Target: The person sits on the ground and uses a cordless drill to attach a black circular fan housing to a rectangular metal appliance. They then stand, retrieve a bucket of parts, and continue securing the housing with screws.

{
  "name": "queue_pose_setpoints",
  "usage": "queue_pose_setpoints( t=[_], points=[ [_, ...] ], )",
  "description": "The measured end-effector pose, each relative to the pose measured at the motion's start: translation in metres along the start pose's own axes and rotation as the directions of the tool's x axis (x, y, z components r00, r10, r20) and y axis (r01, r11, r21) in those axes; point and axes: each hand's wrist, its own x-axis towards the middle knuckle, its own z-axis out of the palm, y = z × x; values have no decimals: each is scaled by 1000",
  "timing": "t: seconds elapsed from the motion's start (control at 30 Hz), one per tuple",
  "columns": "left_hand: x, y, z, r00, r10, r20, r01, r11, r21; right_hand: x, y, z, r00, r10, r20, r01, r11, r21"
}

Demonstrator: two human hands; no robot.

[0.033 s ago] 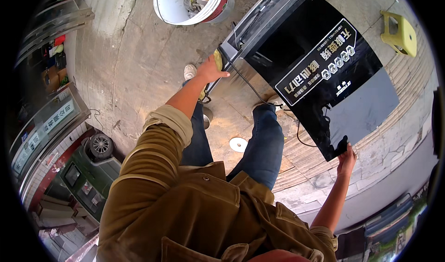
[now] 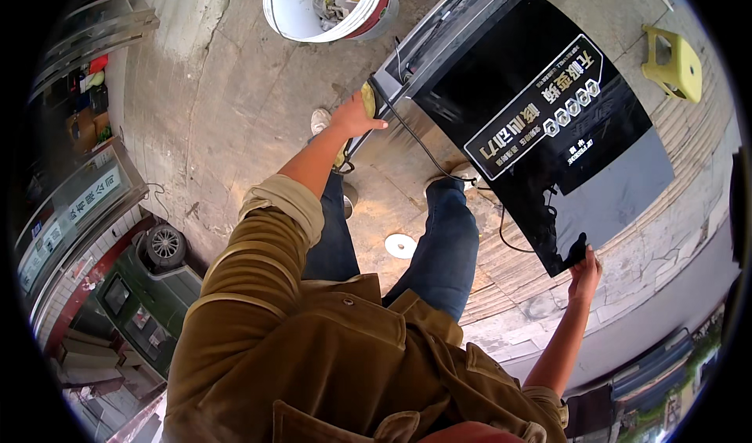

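In front of me is a range hood point(image 2: 454, 67) with a grey metal body and a broad, glossy black panel point(image 2: 470, 106) bearing pale lettering. The panel's lower right part mirrors the grey sky. My left hand point(image 2: 352, 118) is closed over the near left edge of the body, its thumb stretched along it, where yellow padding point(image 2: 368, 98) shows. Away to the right, my right hand point(image 2: 583, 274) pinches the panel's near right edge; some of its fingers are hidden. A black cord point(image 2: 419, 141) runs from the left edge across and under the panel.
A white bucket point(image 2: 286, 4) with scraps inside stands beyond my left hand. At the far right is a yellow plastic stool point(image 2: 681, 63). A white disc point(image 2: 400, 245) lies on the floor between my legs. To the left a green vehicle point(image 2: 141, 310) is parked.
The view has shifted very slightly, so the surroundings at the left sit a little differently. Both hands keep their hold on the range hood.
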Motion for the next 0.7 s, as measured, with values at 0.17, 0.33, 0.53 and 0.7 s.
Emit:
queue_pose_setpoints(
  t=[0.17, 0.33, 0.53, 0.7],
  points=[
    [11, -28, 42, 990, 124, -60, -131, 985, -116, -66, -47, 7, 1000, -12, -1, 12, 999, 44],
    [29, -35, 77, 982, 143, -126, -171, 952, -254, -94, -60, 5, 965, -231, -124, 210, 964, -165],
    [26, -28, 82, 990, 117, -77, -136, 939, -316, -103, -66, 8, 928, -351, -125, 315, 918, -242],
    [29, -28, 108, 990, 96, -104, -125, 937, -326, -67, -58, -15, 930, -317, -188, 234, 902, -362]
  ],
)
